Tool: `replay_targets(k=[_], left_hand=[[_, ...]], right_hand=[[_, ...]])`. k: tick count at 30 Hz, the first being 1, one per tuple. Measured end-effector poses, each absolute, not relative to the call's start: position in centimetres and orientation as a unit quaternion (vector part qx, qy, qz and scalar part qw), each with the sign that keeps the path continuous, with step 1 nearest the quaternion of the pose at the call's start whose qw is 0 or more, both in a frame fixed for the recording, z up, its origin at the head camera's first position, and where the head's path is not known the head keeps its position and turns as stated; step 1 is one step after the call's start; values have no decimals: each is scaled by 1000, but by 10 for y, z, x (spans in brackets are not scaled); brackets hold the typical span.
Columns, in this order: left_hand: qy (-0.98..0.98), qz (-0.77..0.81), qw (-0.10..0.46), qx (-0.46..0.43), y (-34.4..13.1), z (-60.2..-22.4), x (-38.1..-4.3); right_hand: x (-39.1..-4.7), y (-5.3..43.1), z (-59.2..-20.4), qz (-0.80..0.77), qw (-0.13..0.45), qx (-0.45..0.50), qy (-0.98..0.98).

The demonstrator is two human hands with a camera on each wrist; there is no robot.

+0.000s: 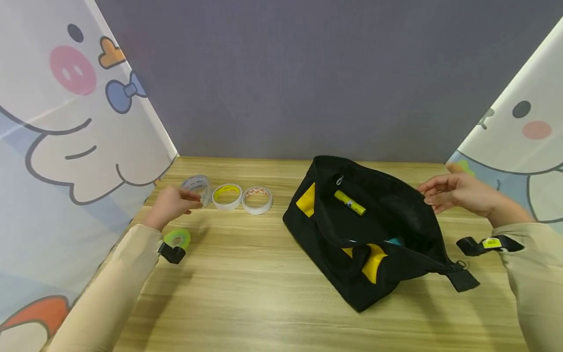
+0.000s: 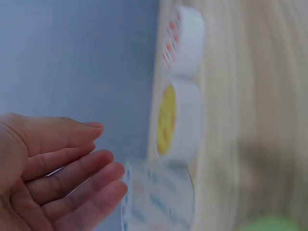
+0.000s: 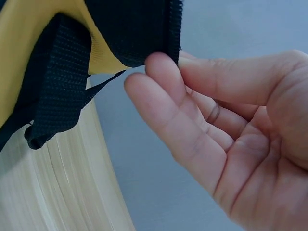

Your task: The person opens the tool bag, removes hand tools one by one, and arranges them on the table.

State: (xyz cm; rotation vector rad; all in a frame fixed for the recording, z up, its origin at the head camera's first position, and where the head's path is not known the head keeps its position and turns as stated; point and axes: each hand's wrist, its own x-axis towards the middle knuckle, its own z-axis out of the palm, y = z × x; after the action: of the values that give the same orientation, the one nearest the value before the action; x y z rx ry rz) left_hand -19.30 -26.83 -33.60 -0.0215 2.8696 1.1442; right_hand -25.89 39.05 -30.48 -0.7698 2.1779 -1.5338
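At far left we note a smooth sheet (image 1: 57, 161) printed with cartoon figures. Beside it, the left hand (image 1: 172, 203) is free of any load, its fingers loosely extended next to a clear tape roll (image 2: 163, 197), glossy and blue-printed; in the head view this hand covers part of it. Nearer us, a flat green tape roll (image 1: 185, 234) lies partly behind the black wristband (image 1: 171, 253). To the right we find a white roll with a yellow core (image 2: 187, 125), then a white roll with red print (image 1: 257, 210), both short rings on the wood-grain table (image 1: 228, 293). Right of these stands the black fabric bag (image 1: 325, 254), with yellow panels, webbing and a toothed zipper edge. Inside lies a yellow cylinder (image 1: 349, 203) (the near wall hides most of a teal item (image 1: 397, 241)). The right hand (image 1: 466, 193) pinches the bag's rim between thumb and finger.
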Motion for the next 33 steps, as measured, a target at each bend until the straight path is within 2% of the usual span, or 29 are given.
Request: replay_targets(k=[6,11,17,23,33], left_hand=[[904,427,16,7,-232,-325,-215],[871,490,28,29,-197,-310,-234],[816,574,12,63,-155,-295,-257],[770,632,4,89,-109,-287,-269],[659,731,-1,177,-28,-255,-281]], right_hand=[[-257,391,-303,-547,190,-267,771],[-256,389,-301,-537,182,-270,778],[-254,387,-302,-528,166,-257,792],[-253,385,-304,-528,173,-239,796],[-255,387,-305,-554,189,-264,766]])
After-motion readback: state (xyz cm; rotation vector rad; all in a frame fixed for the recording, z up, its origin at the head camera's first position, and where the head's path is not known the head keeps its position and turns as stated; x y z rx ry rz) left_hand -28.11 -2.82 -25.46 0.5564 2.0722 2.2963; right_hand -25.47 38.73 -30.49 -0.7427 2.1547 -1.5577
